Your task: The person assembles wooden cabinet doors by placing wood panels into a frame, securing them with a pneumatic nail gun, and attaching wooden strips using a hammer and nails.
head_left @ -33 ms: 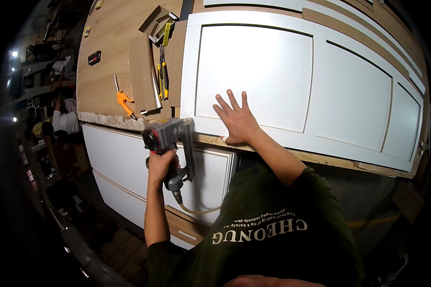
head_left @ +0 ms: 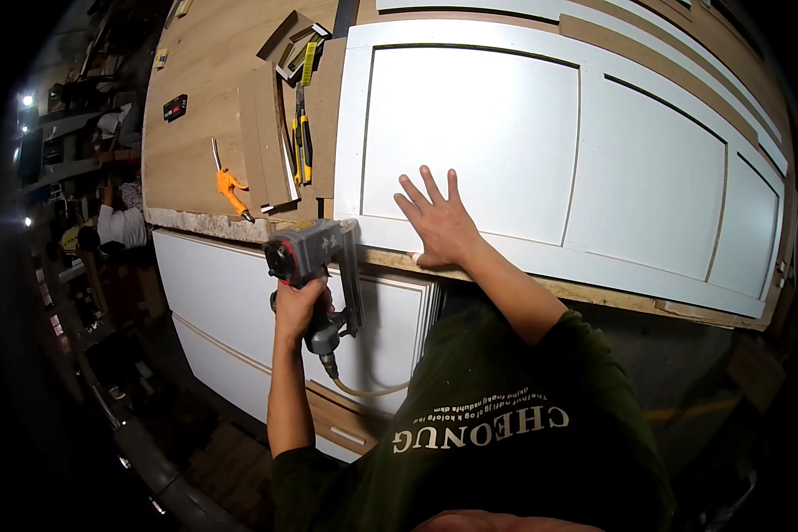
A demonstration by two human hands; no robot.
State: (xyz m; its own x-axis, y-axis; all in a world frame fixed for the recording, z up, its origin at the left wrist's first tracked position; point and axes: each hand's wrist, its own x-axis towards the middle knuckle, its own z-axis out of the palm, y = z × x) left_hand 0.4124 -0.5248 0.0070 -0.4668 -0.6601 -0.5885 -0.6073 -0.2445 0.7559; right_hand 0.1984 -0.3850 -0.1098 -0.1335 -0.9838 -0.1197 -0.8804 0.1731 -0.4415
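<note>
Spreading beneath everything, the wooden surface carries a white framed panel along its near edge, the panel's long axis running left to right and a strip of raw wood showing between the two edges. White cabinet fronts stand below that edge, toward its left. Brown strips lie just past the panel's left end, so sideways room for a tool on the surface looks tightest there, while the left forearm has space outside the near edge. A grey nail gun sits at the panel's near left corner; whether its nose touches cannot be told. The hands are apart: the left hand is wrapped round the gun's handle, with the panel ahead and to its right, and is nearer that corner; the right hand rests spread on the near rail, fingers reaching inward. Smallest, an orange blow gun lies near the surface's near edge, left of the strips.
</note>
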